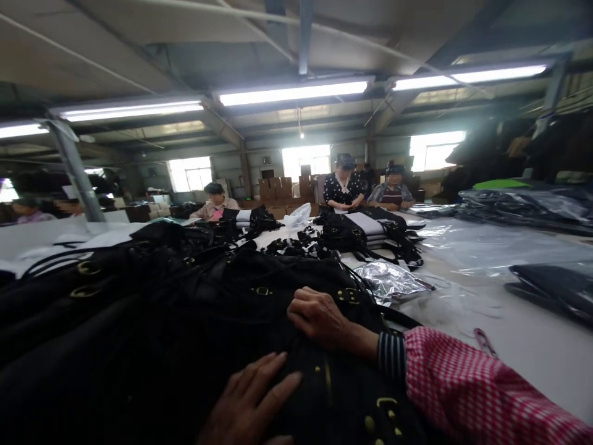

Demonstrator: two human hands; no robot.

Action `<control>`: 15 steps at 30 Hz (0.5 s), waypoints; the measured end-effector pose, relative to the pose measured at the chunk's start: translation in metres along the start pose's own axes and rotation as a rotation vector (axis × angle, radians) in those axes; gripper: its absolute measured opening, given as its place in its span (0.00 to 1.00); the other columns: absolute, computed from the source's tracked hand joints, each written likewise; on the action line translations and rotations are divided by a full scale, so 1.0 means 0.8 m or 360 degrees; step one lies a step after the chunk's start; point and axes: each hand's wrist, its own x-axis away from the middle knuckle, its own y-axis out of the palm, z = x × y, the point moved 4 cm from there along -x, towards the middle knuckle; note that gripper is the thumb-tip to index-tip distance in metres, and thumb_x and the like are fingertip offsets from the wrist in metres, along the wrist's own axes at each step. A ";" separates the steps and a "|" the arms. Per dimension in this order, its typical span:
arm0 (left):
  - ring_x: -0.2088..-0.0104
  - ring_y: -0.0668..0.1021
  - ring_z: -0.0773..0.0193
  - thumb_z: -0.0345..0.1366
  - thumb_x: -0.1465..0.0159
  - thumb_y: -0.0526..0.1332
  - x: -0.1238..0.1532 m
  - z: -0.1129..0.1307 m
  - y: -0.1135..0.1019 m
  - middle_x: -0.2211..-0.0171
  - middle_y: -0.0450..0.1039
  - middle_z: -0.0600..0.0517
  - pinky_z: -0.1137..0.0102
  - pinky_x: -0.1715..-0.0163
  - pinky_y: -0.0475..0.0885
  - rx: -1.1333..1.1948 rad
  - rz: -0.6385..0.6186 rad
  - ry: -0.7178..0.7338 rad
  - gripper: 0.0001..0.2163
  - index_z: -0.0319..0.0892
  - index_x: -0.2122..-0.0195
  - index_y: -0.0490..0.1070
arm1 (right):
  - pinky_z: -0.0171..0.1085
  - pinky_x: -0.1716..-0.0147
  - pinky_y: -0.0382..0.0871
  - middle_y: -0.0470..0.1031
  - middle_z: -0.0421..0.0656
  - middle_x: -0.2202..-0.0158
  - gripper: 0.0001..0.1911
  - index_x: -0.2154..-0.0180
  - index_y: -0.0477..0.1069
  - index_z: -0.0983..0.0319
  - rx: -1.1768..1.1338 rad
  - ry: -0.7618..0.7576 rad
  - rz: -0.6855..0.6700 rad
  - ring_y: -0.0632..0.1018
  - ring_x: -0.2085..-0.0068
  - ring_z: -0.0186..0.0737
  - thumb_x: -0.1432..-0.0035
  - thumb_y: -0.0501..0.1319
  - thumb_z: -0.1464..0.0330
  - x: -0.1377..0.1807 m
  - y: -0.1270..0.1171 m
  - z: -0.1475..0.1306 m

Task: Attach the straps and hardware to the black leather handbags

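A black bag [259,321] with brass-coloured buckles and studs lies right in front of me, on top of other dark bags. My left hand [250,402] rests on it at the bottom of the view, fingers stretched out and slightly apart. Farther up, my right hand [319,315] is closed on the bag's black material, with its fingertips curled under and partly hidden. A buckle [262,290] shows to the left of that hand, and brass fittings [348,295] sit just beyond it. Near the lower edge are a D-shaped ring and more studs.
More black bags [88,284] are heaped at left. Beyond lie small black straps [296,244], a bag stack with white wrapping [365,224] and a shiny plastic bag [391,281]. Scissors [484,341] lie by my right sleeve. Several co-workers sit or stand across the table.
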 end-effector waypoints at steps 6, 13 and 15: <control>0.43 0.75 0.56 0.55 0.30 0.55 -0.001 0.010 -0.020 0.41 0.73 0.48 0.66 0.49 0.75 0.0098 0.0101 -0.0003 0.25 0.49 0.37 0.66 | 0.37 0.62 0.63 0.71 0.43 0.66 0.11 0.68 0.71 0.62 0.0078 -0.0004 0.0003 0.71 0.63 0.38 0.31 0.56 0.71 0.003 -0.003 -0.010; 0.58 0.81 0.62 0.44 0.27 0.56 0.001 0.014 -0.068 0.58 0.81 0.50 0.69 0.55 0.75 0.0631 0.0255 -0.0038 0.12 0.43 0.54 0.75 | 0.40 0.60 0.66 0.71 0.45 0.65 0.14 0.67 0.70 0.61 0.0145 0.0004 -0.0058 0.72 0.62 0.41 0.29 0.51 0.69 0.002 -0.007 -0.008; 0.65 0.81 0.65 0.41 0.26 0.55 0.022 0.023 -0.094 0.66 0.80 0.51 0.71 0.61 0.74 0.0758 0.0457 0.0013 0.11 0.42 0.59 0.74 | 0.42 0.60 0.68 0.71 0.47 0.65 0.15 0.65 0.72 0.60 0.0109 -0.0001 -0.0090 0.74 0.62 0.42 0.28 0.50 0.68 0.009 -0.011 -0.008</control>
